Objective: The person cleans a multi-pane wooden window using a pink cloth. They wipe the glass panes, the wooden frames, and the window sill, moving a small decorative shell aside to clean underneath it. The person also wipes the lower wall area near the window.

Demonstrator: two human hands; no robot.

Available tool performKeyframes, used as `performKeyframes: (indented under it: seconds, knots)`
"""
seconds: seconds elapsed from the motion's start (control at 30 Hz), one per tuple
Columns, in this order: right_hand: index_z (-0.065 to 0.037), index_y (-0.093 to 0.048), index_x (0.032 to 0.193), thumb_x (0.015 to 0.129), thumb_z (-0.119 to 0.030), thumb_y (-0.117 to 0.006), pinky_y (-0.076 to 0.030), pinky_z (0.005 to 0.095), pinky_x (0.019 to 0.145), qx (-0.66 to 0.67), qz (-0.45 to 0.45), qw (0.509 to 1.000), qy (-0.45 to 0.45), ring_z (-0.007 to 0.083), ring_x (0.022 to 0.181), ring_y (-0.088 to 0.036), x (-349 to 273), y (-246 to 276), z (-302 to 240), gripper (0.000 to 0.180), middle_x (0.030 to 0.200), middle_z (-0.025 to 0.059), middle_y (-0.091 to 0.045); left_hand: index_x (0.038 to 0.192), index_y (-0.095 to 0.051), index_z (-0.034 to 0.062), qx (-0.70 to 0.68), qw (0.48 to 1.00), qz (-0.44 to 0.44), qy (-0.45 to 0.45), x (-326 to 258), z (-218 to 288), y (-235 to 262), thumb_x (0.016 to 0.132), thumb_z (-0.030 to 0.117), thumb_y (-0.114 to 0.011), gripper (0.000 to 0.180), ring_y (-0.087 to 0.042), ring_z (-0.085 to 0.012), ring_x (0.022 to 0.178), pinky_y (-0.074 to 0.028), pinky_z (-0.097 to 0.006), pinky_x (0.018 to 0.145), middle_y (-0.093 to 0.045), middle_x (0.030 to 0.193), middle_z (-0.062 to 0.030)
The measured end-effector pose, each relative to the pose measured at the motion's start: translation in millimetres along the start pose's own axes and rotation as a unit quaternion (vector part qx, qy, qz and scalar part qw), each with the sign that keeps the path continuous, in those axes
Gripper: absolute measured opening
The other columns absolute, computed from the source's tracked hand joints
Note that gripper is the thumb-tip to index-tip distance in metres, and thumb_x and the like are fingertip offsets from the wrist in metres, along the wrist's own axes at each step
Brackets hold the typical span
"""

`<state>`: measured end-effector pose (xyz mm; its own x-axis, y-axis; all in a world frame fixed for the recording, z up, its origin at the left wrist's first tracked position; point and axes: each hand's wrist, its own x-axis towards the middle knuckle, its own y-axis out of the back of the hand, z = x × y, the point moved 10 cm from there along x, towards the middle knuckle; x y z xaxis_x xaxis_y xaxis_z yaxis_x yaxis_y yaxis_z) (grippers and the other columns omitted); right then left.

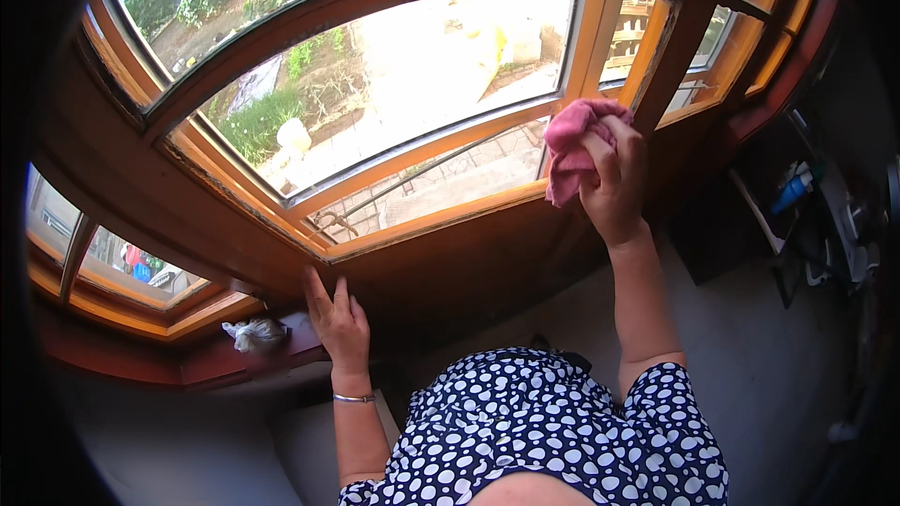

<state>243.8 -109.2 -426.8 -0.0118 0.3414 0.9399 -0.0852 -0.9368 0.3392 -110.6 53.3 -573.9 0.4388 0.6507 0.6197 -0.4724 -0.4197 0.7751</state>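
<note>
A bunched pink cloth (pixel 574 145) is gripped in my right hand (pixel 614 183), its fingers curled over it. It lies against the lower right part of a wooden door (pixel 450 267) with glass panes, by the corner of the large pane (pixel 431 84). My left hand (pixel 339 319), with a bracelet on the wrist, rests its spread fingertips on the brown wood at the door's lower left. Nothing shows in that hand. The cloth's underside is hidden.
Behind my left hand, a white plastic bag (pixel 255 334) sits on a dark red sill (pixel 216 367) below a smaller window (pixel 136 267). At the right stand dark shelves with a blue item (pixel 795 187) on them. Grey floor (pixel 741 356) shows below the door.
</note>
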Motion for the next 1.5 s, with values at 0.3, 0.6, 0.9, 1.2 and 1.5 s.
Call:
performKeyframes:
  seconds: [0.3, 0.6, 0.9, 1.2, 1.5]
  knots:
    - [-0.023, -0.064, 0.126, 0.077, -0.004, -0.073, -0.046, 0.0432, 0.089, -0.033, 0.140, 0.985, 0.094, 0.0287, 0.104, -0.056, 116, 29, -12, 0.053, 0.116, 0.0056, -0.058, 0.123, -0.066, 0.0013, 0.008, 1.000, -0.003, 0.008, 0, -1, -2, 0.087, 0.002, -0.065, 0.036, -0.033, -0.0445, 0.145, -0.035, -0.049, 0.117, -0.028, 0.161, -0.0228]
    - [-0.024, -0.066, 0.124, 0.088, -0.017, -0.072, -0.045, 0.0417, 0.090, 0.064, 0.004, 0.995, 0.071, 0.0281, 0.104, -0.056, 23, -17, -35, 0.038, 0.114, 0.0065, -0.056, 0.123, -0.066, 0.0003, 0.003, 1.000, 0.003, 0.003, 2, 5, -2, 0.088, 0.002, -0.065, 0.035, -0.029, -0.0464, 0.146, -0.032, -0.050, 0.118, -0.026, 0.161, -0.0252]
    - [-0.025, -0.071, 0.113, 0.085, -0.021, -0.073, -0.044, 0.0393, 0.095, 0.055, -0.116, 0.992, 0.019, 0.0247, 0.110, -0.056, -62, -49, -43, 0.028, 0.113, 0.0015, -0.056, 0.124, -0.065, 0.0023, 0.006, 1.000, 0.004, 0.006, 2, 5, 0, 0.087, 0.002, -0.065, 0.037, -0.028, -0.0449, 0.147, -0.030, -0.049, 0.120, -0.026, 0.161, -0.0249]
    - [-0.019, -0.073, 0.108, 0.082, -0.015, -0.073, -0.046, 0.0407, 0.093, 0.039, -0.142, 0.989, 0.030, 0.0251, 0.104, -0.057, -69, -49, -59, 0.027, 0.106, 0.0046, -0.059, 0.120, -0.067, -0.0003, 0.004, 1.000, 0.015, 0.004, 5, 9, 3, 0.086, 0.001, -0.066, 0.034, -0.031, -0.0445, 0.146, -0.034, -0.048, 0.118, -0.028, 0.161, -0.0233]
    - [-0.023, -0.069, 0.118, 0.081, -0.017, -0.077, -0.042, 0.0402, 0.082, 0.028, 0.047, 0.984, 0.170, 0.0245, 0.098, -0.057, 96, -1, -78, 0.038, 0.110, 0.0022, -0.061, 0.119, -0.068, -0.0003, 0.004, 1.000, 0.010, 0.005, 2, 4, 6, 0.085, 0.001, -0.067, 0.034, -0.033, -0.0441, 0.145, -0.037, -0.048, 0.115, -0.028, 0.161, -0.0229]
